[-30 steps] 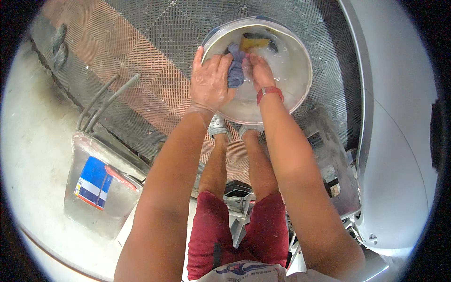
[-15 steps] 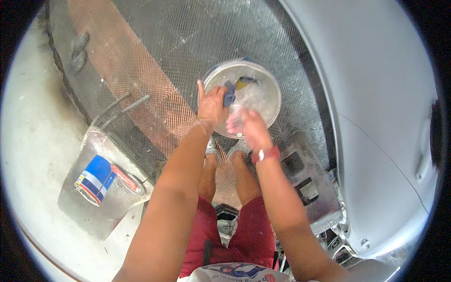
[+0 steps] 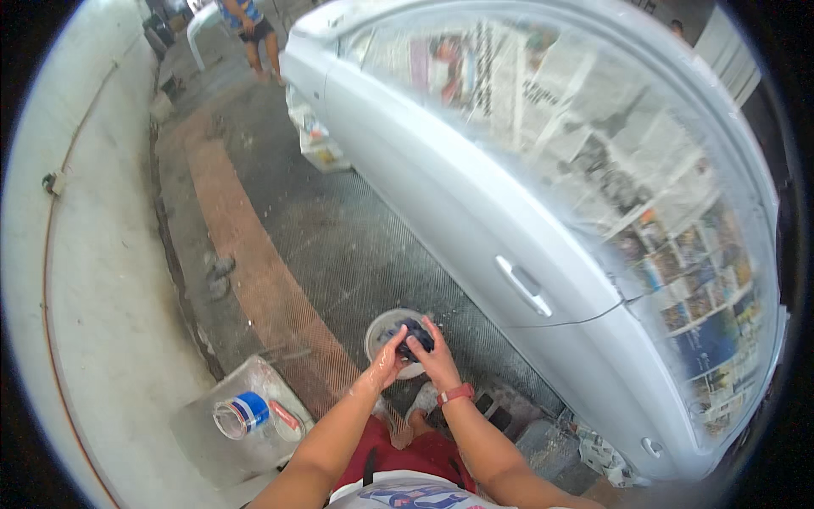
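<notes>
A bunched dark blue cloth (image 3: 414, 338) is held between my two hands above a round, pale bucket (image 3: 370, 336) on the floor in front of my feet. My left hand (image 3: 388, 360) is closed on the cloth's left side and looks wet. My right hand (image 3: 437, 355), with a red band on its wrist, grips the cloth from the right, its fingers curled around it. The hands hide much of the bucket's inside.
To the right stands a light grey car body (image 3: 475, 187), its windows covered with newspaper (image 3: 577, 127). At left, a seat-like surface (image 3: 203, 445) holds a blue-and-white can (image 3: 242, 414) and a red-handled tool (image 3: 284, 416) beside the wall (image 3: 102, 254). A person (image 3: 253, 30) stands far off.
My view has lifted, showing more of the car and floor. My right hand was apart from the cloth, blurred over the bucket; now both hands hold the cloth together.
</notes>
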Demonstrator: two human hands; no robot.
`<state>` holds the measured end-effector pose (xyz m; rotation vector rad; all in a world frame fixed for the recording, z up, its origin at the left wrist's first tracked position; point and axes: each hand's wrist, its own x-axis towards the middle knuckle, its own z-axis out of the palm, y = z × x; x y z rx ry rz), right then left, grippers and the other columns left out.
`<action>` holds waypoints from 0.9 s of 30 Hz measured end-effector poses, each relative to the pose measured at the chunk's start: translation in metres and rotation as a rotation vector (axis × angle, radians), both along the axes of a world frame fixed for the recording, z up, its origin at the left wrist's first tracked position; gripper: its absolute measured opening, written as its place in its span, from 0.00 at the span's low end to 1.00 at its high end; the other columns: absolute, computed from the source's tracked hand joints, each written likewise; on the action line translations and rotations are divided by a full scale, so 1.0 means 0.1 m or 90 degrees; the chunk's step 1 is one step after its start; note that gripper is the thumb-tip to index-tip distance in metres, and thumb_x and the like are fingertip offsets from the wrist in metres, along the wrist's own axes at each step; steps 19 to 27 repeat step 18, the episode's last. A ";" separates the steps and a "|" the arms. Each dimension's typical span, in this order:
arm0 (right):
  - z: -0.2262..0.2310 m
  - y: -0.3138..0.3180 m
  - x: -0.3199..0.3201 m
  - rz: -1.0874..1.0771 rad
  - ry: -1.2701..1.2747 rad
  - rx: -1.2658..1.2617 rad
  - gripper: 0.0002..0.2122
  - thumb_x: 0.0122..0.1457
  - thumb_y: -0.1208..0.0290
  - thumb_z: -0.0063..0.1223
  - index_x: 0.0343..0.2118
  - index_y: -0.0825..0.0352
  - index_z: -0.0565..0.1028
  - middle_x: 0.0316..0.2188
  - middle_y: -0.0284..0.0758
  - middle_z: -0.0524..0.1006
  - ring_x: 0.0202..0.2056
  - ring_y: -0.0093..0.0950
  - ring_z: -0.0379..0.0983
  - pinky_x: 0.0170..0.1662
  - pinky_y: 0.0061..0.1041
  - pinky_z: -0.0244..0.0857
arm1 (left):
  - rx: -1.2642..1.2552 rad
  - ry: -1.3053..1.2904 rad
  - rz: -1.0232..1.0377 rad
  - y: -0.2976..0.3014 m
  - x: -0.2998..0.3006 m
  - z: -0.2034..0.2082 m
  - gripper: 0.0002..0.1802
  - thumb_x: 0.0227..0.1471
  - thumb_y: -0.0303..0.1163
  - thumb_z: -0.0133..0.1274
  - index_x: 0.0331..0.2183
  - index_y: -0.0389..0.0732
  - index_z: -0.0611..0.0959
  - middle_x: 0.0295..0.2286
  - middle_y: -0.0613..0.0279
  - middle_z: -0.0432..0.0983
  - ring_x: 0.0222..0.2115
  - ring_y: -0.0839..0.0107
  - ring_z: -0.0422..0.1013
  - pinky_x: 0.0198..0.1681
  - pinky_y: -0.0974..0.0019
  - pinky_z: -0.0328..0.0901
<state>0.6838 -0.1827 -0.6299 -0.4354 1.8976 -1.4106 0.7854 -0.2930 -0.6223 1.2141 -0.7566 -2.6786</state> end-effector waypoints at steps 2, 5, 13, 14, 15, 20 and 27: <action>0.08 0.01 -0.31 -0.094 -0.312 -0.152 0.29 0.70 0.55 0.63 0.71 0.56 0.70 0.62 0.38 0.77 0.58 0.33 0.76 0.60 0.41 0.74 | -0.061 0.016 -0.149 -0.06 -0.11 0.30 0.42 0.70 0.66 0.47 0.68 0.43 0.71 0.62 0.57 0.72 0.63 0.61 0.68 0.70 0.51 0.58; 0.49 0.23 -0.79 -0.110 -0.505 -0.268 0.26 0.70 0.51 0.62 0.65 0.60 0.74 0.57 0.37 0.81 0.53 0.34 0.81 0.51 0.48 0.80 | -0.166 0.107 -0.318 -0.29 -0.25 0.70 0.51 0.71 0.70 0.38 0.75 0.39 0.60 0.70 0.48 0.63 0.70 0.53 0.61 0.75 0.47 0.50; 0.80 0.89 -0.77 -0.373 -0.488 -0.431 0.33 0.67 0.31 0.51 0.61 0.55 0.78 0.53 0.37 0.84 0.47 0.32 0.80 0.45 0.46 0.76 | -0.237 0.003 -0.218 -2.00 0.41 0.54 0.46 0.72 0.63 0.45 0.74 0.37 0.61 0.71 0.46 0.60 0.70 0.51 0.61 0.74 0.45 0.53; 0.78 0.92 -0.66 -0.421 -0.423 -0.408 0.33 0.67 0.31 0.53 0.61 0.54 0.77 0.53 0.37 0.84 0.46 0.31 0.79 0.43 0.43 0.75 | -0.254 -0.026 -0.175 -2.38 0.55 0.46 0.46 0.72 0.63 0.46 0.74 0.37 0.61 0.71 0.46 0.61 0.70 0.51 0.61 0.74 0.45 0.54; 0.75 0.92 -0.55 -0.469 -0.359 -0.385 0.32 0.66 0.32 0.55 0.61 0.53 0.77 0.52 0.36 0.84 0.45 0.31 0.79 0.42 0.41 0.75 | -0.250 -0.061 -0.144 -2.81 0.71 0.39 0.47 0.71 0.63 0.47 0.74 0.37 0.61 0.71 0.46 0.61 0.70 0.51 0.61 0.74 0.46 0.54; 0.32 1.50 -0.52 -0.712 -0.334 -0.222 0.29 0.65 0.38 0.62 0.61 0.52 0.77 0.54 0.40 0.83 0.47 0.32 0.80 0.45 0.45 0.78 | -0.203 -0.143 -0.072 -3.74 1.38 -0.08 0.53 0.67 0.67 0.50 0.75 0.38 0.57 0.72 0.46 0.58 0.72 0.52 0.58 0.75 0.47 0.53; 0.32 1.50 -0.52 -0.712 -0.334 -0.222 0.29 0.65 0.38 0.62 0.61 0.52 0.77 0.54 0.40 0.83 0.47 0.32 0.80 0.45 0.45 0.78 | -0.203 -0.143 -0.072 -3.74 1.38 -0.08 0.53 0.67 0.67 0.50 0.75 0.38 0.57 0.72 0.46 0.58 0.72 0.52 0.58 0.75 0.47 0.53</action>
